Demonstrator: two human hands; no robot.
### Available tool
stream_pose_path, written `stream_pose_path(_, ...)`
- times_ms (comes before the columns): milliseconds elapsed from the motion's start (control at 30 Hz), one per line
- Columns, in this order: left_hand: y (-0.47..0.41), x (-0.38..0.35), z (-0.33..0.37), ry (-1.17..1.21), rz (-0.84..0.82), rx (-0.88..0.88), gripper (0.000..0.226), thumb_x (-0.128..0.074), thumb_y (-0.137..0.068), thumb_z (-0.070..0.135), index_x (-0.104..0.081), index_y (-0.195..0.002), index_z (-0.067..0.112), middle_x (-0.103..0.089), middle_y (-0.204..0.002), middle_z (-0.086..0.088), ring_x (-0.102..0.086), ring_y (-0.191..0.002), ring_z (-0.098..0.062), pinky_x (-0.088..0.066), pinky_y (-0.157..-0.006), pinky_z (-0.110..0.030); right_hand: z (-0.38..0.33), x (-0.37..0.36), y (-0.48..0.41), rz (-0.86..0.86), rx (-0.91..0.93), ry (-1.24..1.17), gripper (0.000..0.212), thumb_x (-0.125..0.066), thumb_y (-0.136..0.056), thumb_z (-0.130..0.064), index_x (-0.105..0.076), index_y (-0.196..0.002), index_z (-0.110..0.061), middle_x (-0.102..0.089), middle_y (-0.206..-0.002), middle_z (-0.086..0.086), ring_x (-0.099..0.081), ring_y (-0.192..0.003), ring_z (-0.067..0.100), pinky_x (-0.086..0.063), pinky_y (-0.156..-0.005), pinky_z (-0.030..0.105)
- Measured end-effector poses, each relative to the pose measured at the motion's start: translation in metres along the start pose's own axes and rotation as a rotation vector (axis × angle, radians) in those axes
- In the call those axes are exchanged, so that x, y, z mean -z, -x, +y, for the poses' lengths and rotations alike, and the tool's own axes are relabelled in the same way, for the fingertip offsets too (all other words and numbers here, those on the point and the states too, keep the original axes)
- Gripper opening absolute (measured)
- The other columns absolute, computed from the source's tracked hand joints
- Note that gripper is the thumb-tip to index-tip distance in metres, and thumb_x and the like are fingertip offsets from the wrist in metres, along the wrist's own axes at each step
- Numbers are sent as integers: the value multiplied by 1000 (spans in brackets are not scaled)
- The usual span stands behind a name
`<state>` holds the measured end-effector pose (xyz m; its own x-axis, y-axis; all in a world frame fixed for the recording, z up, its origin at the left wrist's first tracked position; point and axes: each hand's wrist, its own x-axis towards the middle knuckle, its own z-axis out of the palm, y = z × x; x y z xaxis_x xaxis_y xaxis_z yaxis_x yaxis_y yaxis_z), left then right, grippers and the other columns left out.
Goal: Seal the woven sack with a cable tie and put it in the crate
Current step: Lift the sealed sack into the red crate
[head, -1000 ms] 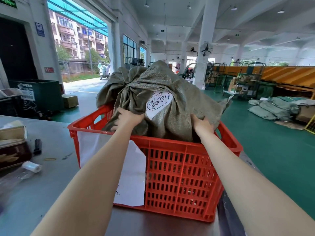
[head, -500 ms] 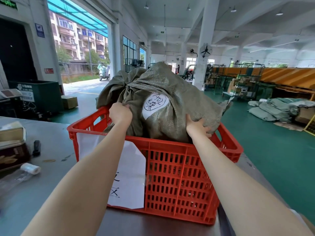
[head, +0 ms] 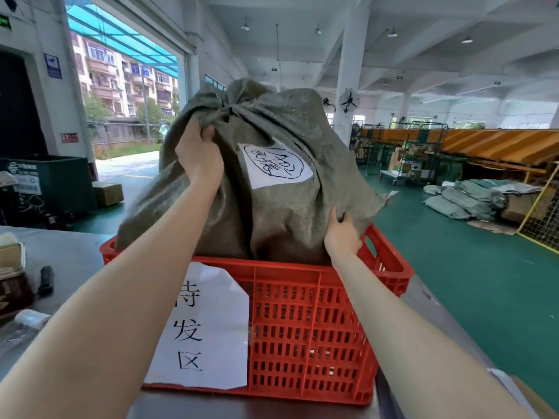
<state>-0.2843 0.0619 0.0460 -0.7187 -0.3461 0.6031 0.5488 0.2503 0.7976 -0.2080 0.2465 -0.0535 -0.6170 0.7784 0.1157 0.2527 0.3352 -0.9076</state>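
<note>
Standing in the red crate on my grey desk: one grey-green woven sack, bulging well above the rim, neck gathered at top; the tie there is too small to make out. White handwritten label on its front. Paper sign on the crate's near wall. My left hand clenched on cloth below the neck; my right hand pinching cloth beside the rim.

grey-green woven sack with white label; red slotted crate.
</note>
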Motion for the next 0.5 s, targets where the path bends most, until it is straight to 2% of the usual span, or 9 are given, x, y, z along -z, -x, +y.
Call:
stream_pose_path(67,-4,-5,6,26,-45,-42,13,-39,-95,11,-47,-84,9,-50,-89,-5,-43,-86,-13,-23,-61,-19,3,-1,1,-68,-72,-21,62,-25,-98,-46,-29,-146,-7,-40,-146,22,-36,-135,39,-27,-112,41)
stream_pose_path(133,1,-10,4,22,-97,-50,14,-42,-94,11,-49,-82,11,-52,-89,-5,-44,-86,-12,-23,-60,-18,2,-1,5,-151,-121,-56,57,-22,-100,-38,-34,-142,-1,-40,-146,22,-40,-133,36,-32,-112,39)
stream_pose_path(267,26,-20,-22,11,-160,-44,22,-43,-94,10,-48,-72,13,-53,-86,-8,-45,-84,-13,-23,-60,-18,0,0,3,-169,-216,-114,76,-17,-95,-56,-34,-142,2,-38,-148,17,-39,-134,32,-31,-113,38)
stream_pose_path(333,34,-20,-30,-11,-197,-9,20,-42,-95,10,-59,-84,7,-59,-92,-12,-51,-89,-18,-27,-65,-17,-1,0,0,-194,-247,-148,81,-16,-93,-60,-30,-144,0,-33,-152,16,-35,-137,32,-27,-116,39)
stream_pose_path(400,41,-23,-40,-45,-222,34,25,-42,-96,11,-63,-103,-1,-64,-107,-18,-56,-101,-26,-33,-74,-24,-1,0,-2,-223,-243,-164,83,-17,-90,-64,-27,-146,-4,-29,-154,15,-30,-140,32,-23,-117,41)
stream_pose_path(433,47,-24,-43,-63,-239,53,26,-42,-96,12,-62,-104,-2,-64,-108,-20,-57,-102,-29,-32,-74,-25,-1,0,-2,-228,-217,-161,83,-18,-89,-66,-23,-148,-7,-27,-155,14,-28,-141,32,-21,-118,42)
stream_pose_path(500,57,-25,-50,-116,-287,98,24,-41,-97,13,-61,-101,0,-62,-103,-21,-54,-94,-29,-27,-64,-24,2,-4,-2,-243,-105,-148,84,-21,-87,-68,-15,-150,-14,-22,-157,12,-24,-143,33,-18,-117,45)
